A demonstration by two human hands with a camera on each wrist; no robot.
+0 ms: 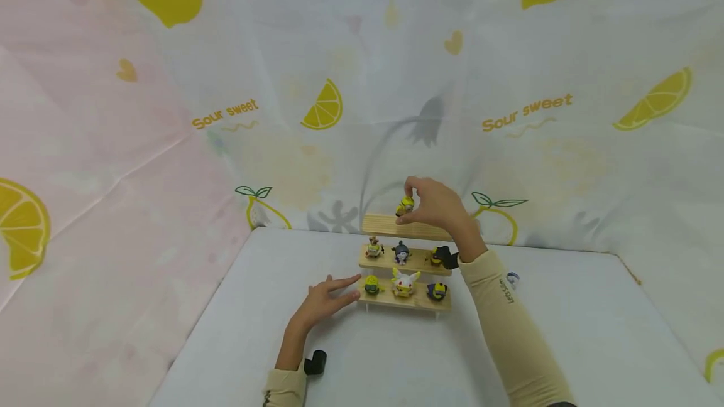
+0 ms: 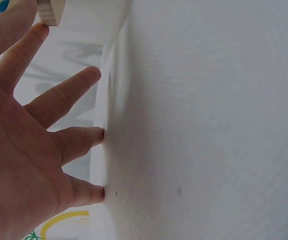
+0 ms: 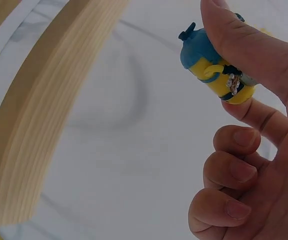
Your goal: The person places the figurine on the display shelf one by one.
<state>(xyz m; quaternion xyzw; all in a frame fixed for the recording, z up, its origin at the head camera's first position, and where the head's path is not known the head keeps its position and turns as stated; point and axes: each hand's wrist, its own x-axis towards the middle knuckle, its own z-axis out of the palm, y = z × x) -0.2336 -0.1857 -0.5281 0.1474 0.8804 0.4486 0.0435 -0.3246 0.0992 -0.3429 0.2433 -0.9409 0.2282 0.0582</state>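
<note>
My right hand (image 1: 438, 206) pinches a small yellow-and-blue Minion figurine (image 3: 204, 70) between thumb and index finger; its other fingers are loosely curled in the right wrist view. The figurine is just above the top step of a three-tier wooden display stand (image 1: 376, 225). My left hand (image 1: 320, 303) has its fingers spread, with fingertips at the left end of the stand's bottom step. In the left wrist view, a fingertip touches the wooden end (image 2: 51, 12), while other fingertips (image 2: 96, 135) meet the white tabletop.
On the middle step stand a figurine with a brown top (image 1: 374, 247), a dark-haired one (image 1: 401, 252) and a dark-and-yellow one (image 1: 437, 255). The bottom step holds a green-and-yellow figurine (image 1: 371, 285), a white long-eared one (image 1: 403, 284) and a purple-and-yellow one (image 1: 437, 292). A lemon-print curtain (image 1: 339, 162) hangs behind.
</note>
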